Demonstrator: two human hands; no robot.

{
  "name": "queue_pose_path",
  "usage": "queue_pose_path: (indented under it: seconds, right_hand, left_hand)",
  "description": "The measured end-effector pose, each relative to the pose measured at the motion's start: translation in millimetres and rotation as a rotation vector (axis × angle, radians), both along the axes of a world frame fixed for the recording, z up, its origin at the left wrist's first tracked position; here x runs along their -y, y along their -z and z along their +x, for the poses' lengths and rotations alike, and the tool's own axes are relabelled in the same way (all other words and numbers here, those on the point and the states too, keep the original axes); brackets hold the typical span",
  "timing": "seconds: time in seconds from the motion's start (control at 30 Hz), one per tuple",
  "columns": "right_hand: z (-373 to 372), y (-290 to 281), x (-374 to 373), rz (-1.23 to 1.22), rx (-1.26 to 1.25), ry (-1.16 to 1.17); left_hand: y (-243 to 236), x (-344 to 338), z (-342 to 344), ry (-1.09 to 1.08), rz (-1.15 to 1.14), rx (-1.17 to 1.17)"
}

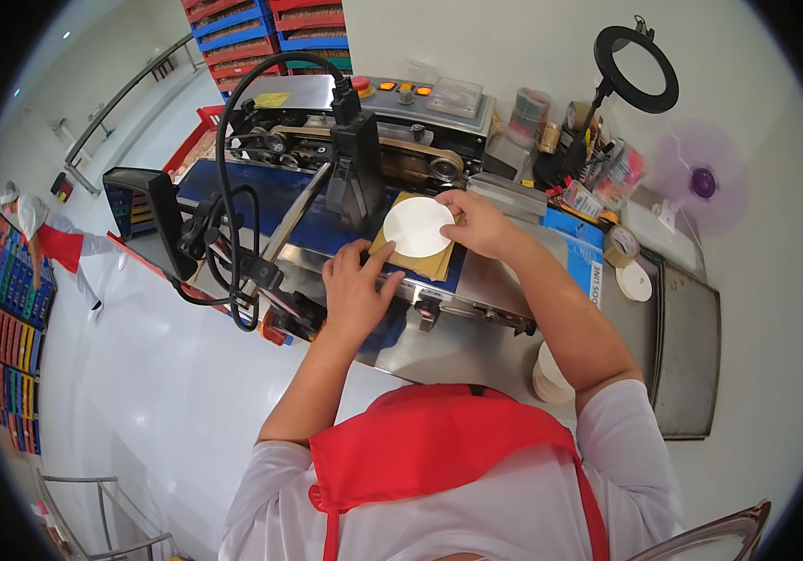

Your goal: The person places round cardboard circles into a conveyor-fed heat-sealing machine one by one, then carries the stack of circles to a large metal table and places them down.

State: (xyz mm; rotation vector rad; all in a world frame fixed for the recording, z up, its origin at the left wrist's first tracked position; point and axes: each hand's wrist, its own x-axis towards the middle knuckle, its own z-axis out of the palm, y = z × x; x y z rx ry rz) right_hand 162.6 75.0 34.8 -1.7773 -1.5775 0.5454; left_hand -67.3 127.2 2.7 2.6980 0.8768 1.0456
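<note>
A round white paper disc (415, 229) lies over a yellow, squarish pad or stack (431, 267) on the blue conveyor (283, 192) of a metal machine. My right hand (479, 224) pinches the disc's right edge. My left hand (355, 285) is at its lower left, fingers curved and apart, fingertips by the pad and disc edge. A black print head (353, 159) on a metal bar stands just left of the disc, with black cables looping beside it. More round white discs are stacked low at the right (549, 379), beside my right forearm.
A black screen (149, 192) juts from the machine's left. To the right are a ring lamp (637, 65), tape rolls (619, 246), small white discs (633, 283), a purple fan (702, 183) and a metal tray (687, 365). A co-worker (60, 243) bends by coloured racks (14, 309) at the far left.
</note>
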Motion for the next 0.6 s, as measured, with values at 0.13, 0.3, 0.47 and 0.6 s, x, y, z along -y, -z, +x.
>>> queue_pose_path:
  seconds: [0.13,0.3,0.47,0.6]
  right_hand:
    - [-5.2,1.2,-6.4,0.029,0.013,-0.006]
    - [-14.3,-3.4,-16.8,0.036,-0.050,-0.005]
    - [-22.2,-8.2,-27.7,0.015,-0.058,0.007]
    - [-25.1,-5.8,-38.1,0.005,-0.071,0.014]
  left_hand:
    - [3.2,-7.8,-4.8,-0.014,0.017,0.012]
    - [5.7,-18.8,-12.6,-0.023,-0.015,0.016]
    - [5.6,-28.3,-19.0,-0.052,-0.017,-0.019]
    - [5.1,-34.4,-24.0,-0.084,-0.057,-0.046]
